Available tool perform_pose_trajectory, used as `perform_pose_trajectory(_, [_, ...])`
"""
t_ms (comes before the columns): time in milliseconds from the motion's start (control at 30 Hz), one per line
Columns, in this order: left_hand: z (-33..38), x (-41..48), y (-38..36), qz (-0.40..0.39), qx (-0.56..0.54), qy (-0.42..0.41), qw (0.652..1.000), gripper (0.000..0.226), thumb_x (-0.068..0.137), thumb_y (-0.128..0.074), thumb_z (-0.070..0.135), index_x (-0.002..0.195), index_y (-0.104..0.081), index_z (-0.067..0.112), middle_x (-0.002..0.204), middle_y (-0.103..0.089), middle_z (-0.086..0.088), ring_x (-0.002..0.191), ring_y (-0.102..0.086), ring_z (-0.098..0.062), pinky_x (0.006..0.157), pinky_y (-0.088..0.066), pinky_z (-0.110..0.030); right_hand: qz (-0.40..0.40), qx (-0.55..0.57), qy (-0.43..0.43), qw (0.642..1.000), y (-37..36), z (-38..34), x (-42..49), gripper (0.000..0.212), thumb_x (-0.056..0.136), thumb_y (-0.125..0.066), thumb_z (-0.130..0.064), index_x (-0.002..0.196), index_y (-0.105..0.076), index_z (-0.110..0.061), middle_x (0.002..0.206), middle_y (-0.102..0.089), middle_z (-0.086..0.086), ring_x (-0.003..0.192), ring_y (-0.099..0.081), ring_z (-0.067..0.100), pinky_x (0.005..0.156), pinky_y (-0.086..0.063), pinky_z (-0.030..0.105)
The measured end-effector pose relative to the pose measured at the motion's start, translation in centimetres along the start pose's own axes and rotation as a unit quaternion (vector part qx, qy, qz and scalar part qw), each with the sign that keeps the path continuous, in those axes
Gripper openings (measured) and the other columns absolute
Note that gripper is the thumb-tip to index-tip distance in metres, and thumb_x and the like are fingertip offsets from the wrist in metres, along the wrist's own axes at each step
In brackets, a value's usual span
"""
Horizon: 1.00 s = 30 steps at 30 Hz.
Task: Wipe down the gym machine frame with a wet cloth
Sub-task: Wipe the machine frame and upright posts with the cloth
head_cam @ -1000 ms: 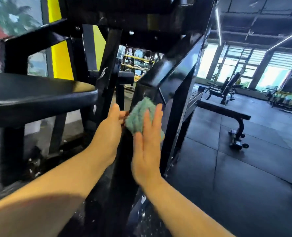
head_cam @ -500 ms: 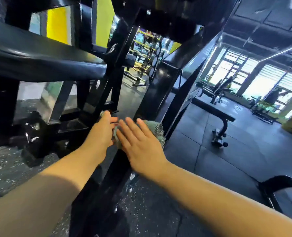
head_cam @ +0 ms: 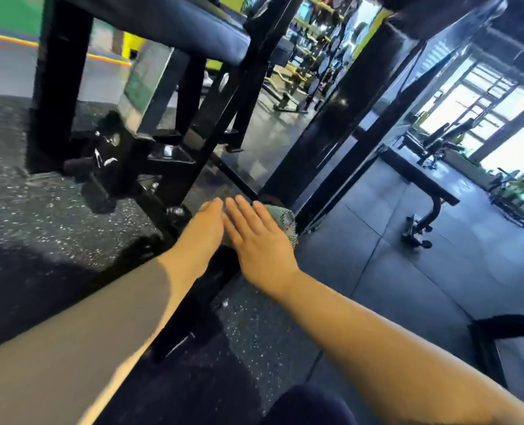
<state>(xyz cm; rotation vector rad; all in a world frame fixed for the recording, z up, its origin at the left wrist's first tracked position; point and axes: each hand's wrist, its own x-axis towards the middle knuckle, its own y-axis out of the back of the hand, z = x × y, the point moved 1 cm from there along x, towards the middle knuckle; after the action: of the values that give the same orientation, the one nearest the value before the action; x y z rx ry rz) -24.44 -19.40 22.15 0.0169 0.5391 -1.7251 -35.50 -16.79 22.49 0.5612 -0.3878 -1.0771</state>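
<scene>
Two hands, straight-fingered: right hand (head_cam: 260, 240) presses cloth (head_cam: 286, 218) onto frame (head_cam: 343, 118), left hand (head_cam: 204, 231) alongside.

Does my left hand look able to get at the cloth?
Probably not easily: the right hand lies flat over the cloth; only the edge farthest from the left hand shows.

Single head-worn wide-angle view, facing forward and down, near the machine frame (head_cam: 340, 124)

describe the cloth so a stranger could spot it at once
Follow the big slanted black steel frame beam down to its low end. There the right hand lies flat. The grey-green knitted cloth peeks from under it, the only soft thing among black metal.
</scene>
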Motion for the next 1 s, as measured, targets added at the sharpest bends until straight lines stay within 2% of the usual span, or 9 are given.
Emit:
perform_pose_trajectory(67, [-1.0, -0.3, 0.9, 0.008, 0.024, -0.004, 1.0, 0.044, 0.103, -0.027, 0.033, 0.143, -0.038, 0.017, 0.144, -0.041, -0.002, 0.128, -0.039, -0.015, 0.107, -0.029, -0.03, -0.04, -0.001, 0.031, 0.999, 0.3, 0.2, -0.1, 0.058, 0.1, -0.017, -0.023, 0.152, 0.005, -0.009, 0.158, 0.01, 0.012, 0.145, 0.012, 0.031, 0.107, 0.023, 0.042])
perform_pose_trajectory(200, [-2.3, -1.0, 1.3, -0.023, -0.021, -0.005, 1.0, 0.045, 0.104, -0.023, 0.032, 0.148, -0.03, 0.021, 0.152, -0.031, 0.004, 0.14, -0.027, -0.016, 0.116, -0.02, -0.033, 0.17, 0.011, -0.129, 0.977, 1.7, 5.3, 0.9, 0.055, 0.091, -0.054, -0.02, 0.144, -0.04, -0.011, 0.152, -0.032, 0.013, 0.142, -0.027, 0.032, 0.116, -0.001, 0.043])
perform_pose_trajectory(300, [-3.5, -0.8, 1.4, -0.006, -0.007, -0.019, 1.0, 0.041, 0.104, -0.027, 0.032, 0.143, -0.035, 0.025, 0.15, -0.034, 0.005, 0.139, -0.029, -0.015, 0.116, -0.021, -0.038, 0.218, 0.02, -0.144, 0.965, 0.6, 3.9, 0.7, 0.05, 0.092, -0.04, -0.019, 0.14, -0.044, -0.008, 0.148, -0.038, 0.016, 0.139, -0.032, 0.034, 0.115, -0.007, 0.043])
perform_pose_trajectory(433, [-7.1, -0.2, 3.0, 0.035, -0.035, 0.034, 0.998, 0.041, 0.103, -0.029, 0.026, 0.142, -0.037, 0.015, 0.149, -0.037, -0.004, 0.139, -0.031, -0.018, 0.115, -0.022, -0.034, 0.083, 0.027, -0.041, 0.995, -2.3, -4.0, 0.1, 0.056, 0.096, -0.024, -0.025, 0.149, -0.023, -0.007, 0.156, -0.018, 0.016, 0.145, -0.015, 0.032, 0.115, 0.007, 0.046])
perform_pose_trajectory(567, [-14.1, 1.0, 6.8, 0.053, 0.031, 0.118, 0.991, 0.044, 0.102, -0.03, 0.035, 0.14, -0.041, 0.016, 0.144, -0.043, -0.004, 0.133, -0.037, -0.021, 0.102, -0.03, -0.032, -0.077, 0.044, 0.111, 0.99, -5.4, -11.4, -0.9, 0.058, 0.101, -0.014, -0.024, 0.149, 0.01, -0.002, 0.156, 0.014, 0.02, 0.144, 0.014, 0.035, 0.112, 0.016, 0.045])
perform_pose_trajectory(700, [-18.6, 1.7, 8.5, 0.057, 0.058, 0.153, 0.985, 0.039, 0.102, -0.029, 0.034, 0.136, -0.045, 0.021, 0.132, -0.05, 0.0, 0.123, -0.04, -0.016, 0.095, -0.025, -0.027, -0.089, 0.024, 0.174, 0.981, -5.5, -11.5, -1.2, 0.057, 0.102, -0.016, -0.024, 0.15, 0.01, -0.007, 0.158, 0.014, 0.013, 0.145, 0.014, 0.032, 0.114, 0.013, 0.043])
perform_pose_trajectory(833, [-21.8, 3.8, 10.3, 0.054, 0.085, 0.171, 0.98, 0.027, 0.103, -0.028, 0.038, 0.101, -0.055, 0.036, 0.12, -0.047, 0.005, 0.135, -0.035, -0.023, 0.106, -0.023, -0.035, 0.045, 0.005, 0.056, 0.997, -4.6, -5.9, -1.0, 0.055, 0.099, -0.031, -0.03, 0.151, -0.017, -0.014, 0.158, -0.013, 0.01, 0.146, -0.009, 0.031, 0.115, 0.01, 0.044])
perform_pose_trajectory(900, [-22.9, 5.2, 11.0, 0.062, 0.079, 0.169, 0.98, 0.023, 0.101, -0.034, 0.037, 0.097, -0.057, 0.034, 0.124, -0.054, 0.001, 0.132, -0.04, -0.024, 0.111, -0.028, -0.039, 0.074, -0.013, 0.018, 0.997, -4.5, -5.8, -1.2, 0.054, 0.097, -0.031, -0.029, 0.148, -0.028, -0.012, 0.155, -0.024, 0.012, 0.144, -0.019, 0.032, 0.114, 0.004, 0.044])
perform_pose_trajectory(1000, [-21.2, 4.8, 10.7, 0.058, 0.075, 0.152, 0.984, 0.028, 0.1, -0.033, 0.032, 0.105, -0.06, 0.026, 0.131, -0.056, -0.004, 0.127, -0.044, -0.021, 0.108, -0.029, -0.037, -0.019, -0.021, 0.076, 0.997, -5.2, -9.8, -0.8, 0.057, 0.099, -0.013, -0.026, 0.15, -0.001, -0.004, 0.158, 0.0, 0.019, 0.146, 0.002, 0.036, 0.115, 0.009, 0.049])
